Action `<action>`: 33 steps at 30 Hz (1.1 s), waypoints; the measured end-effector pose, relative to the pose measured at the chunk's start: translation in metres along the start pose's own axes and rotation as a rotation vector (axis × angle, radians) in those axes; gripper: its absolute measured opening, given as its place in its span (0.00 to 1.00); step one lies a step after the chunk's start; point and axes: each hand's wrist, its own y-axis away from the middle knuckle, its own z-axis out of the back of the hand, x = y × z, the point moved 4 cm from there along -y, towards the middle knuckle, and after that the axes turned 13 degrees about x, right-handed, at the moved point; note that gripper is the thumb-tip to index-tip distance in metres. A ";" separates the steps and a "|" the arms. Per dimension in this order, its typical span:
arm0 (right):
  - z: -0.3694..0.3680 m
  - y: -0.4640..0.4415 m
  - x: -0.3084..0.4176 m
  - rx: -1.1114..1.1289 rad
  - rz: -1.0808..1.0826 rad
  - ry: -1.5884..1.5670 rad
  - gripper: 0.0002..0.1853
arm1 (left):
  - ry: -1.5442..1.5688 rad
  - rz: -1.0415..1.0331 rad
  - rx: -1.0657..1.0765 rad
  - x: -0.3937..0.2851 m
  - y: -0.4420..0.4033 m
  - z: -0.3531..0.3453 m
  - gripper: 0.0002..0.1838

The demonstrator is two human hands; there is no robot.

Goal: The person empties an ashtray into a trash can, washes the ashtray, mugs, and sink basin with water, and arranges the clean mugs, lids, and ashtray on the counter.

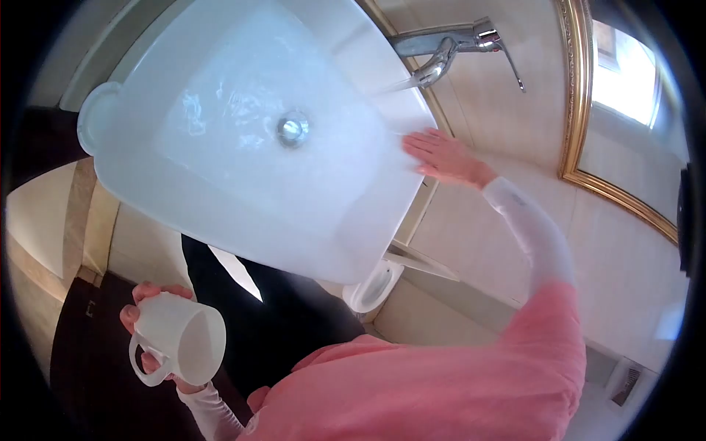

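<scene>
My left hand (pixel 140 305), at the lower left, is closed around a white mug (pixel 165 331). The mug is tilted, its mouth turned to the right and its handle toward the left edge of the view. Part of my hand is hidden behind it. At the right, my right hand (pixel 445 158) lies palm down with its fingers stretched out over the rim of the white washbasin (pixel 346 250), near the tap (pixel 434 62). The fingertips are slightly blurred; contact with the rim I cannot tell. Ripples glint in the basin around the metal drain (pixel 292 130).
A gold-framed mirror (pixel 577 88) hangs on the tiled wall at the right. The basin's rounded ledge (pixel 99 117) juts out at the left. Below the basin is a small white bowl-shaped fixture (pixel 375 287). Dark brown furniture or cloth (pixel 81 345) lies at the lower left.
</scene>
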 end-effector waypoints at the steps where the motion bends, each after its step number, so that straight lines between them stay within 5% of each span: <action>1: 0.002 0.017 -0.002 -0.042 -0.030 0.016 0.26 | -0.011 0.004 -0.006 0.002 -0.001 0.000 0.30; 5: 0.006 0.016 -0.010 0.076 -0.112 0.101 0.25 | -0.017 0.013 0.061 0.005 0.008 0.011 0.29; 8: 0.014 0.012 -0.006 -0.139 -0.620 -0.187 0.23 | -0.018 -0.011 0.043 0.003 0.010 0.013 0.30; 11: -0.022 -0.004 -0.024 -0.233 -0.891 -0.532 0.23 | 0.042 -0.006 0.026 0.000 0.010 0.012 0.29; 17: 0.011 -0.034 -0.048 -0.105 -0.886 -0.649 0.23 | -0.042 -0.006 -0.085 0.000 0.004 0.008 0.31; 20: 0.003 -0.043 -0.057 -0.368 -0.879 -0.670 0.22 | -0.071 -0.011 -0.036 0.006 -0.017 -0.010 0.30; 23: -0.046 -0.020 -0.048 -0.837 -0.649 -0.810 0.21 | -0.051 0.004 0.005 0.017 -0.017 -0.017 0.30; 26: -0.052 -0.013 -0.046 -0.942 -0.578 -0.922 0.20 | -0.064 0.030 0.014 0.025 -0.017 -0.022 0.29; 29: -0.035 -0.021 -0.055 -0.560 -0.848 -0.885 0.18 | -0.077 0.059 -0.003 0.028 -0.019 -0.028 0.29; 33: -0.031 -0.025 -0.061 -0.489 -0.869 -0.944 0.18 | -0.062 0.057 0.057 0.032 -0.034 -0.031 0.29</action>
